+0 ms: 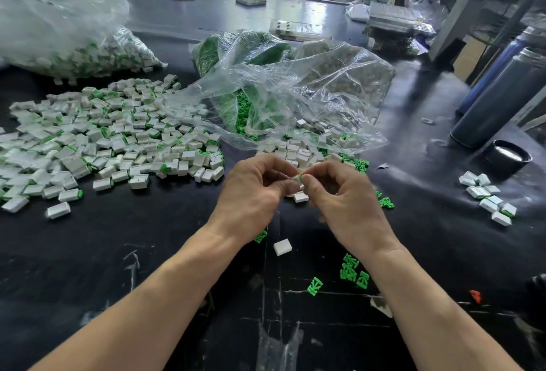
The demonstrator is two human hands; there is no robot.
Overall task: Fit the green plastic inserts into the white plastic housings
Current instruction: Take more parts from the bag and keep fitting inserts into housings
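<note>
Green plastic insert (299, 177) pinched at right hand (345, 202) fingertips, white plastic housing (293, 179) gripped by left hand (254, 193), at table centre. Axis roughly three-to-nine o'clock, insert entering from three; both hands equally near, touching.

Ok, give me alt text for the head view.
Two hands, left hand and right hand, pinch a green insert together above a black table. A heap of assembled white housings lies left, clear bags behind.

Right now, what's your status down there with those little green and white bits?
Left hand and right hand pinching one part together. Green insert showing at fingertips, housing hidden. Nothing in the way.
</note>
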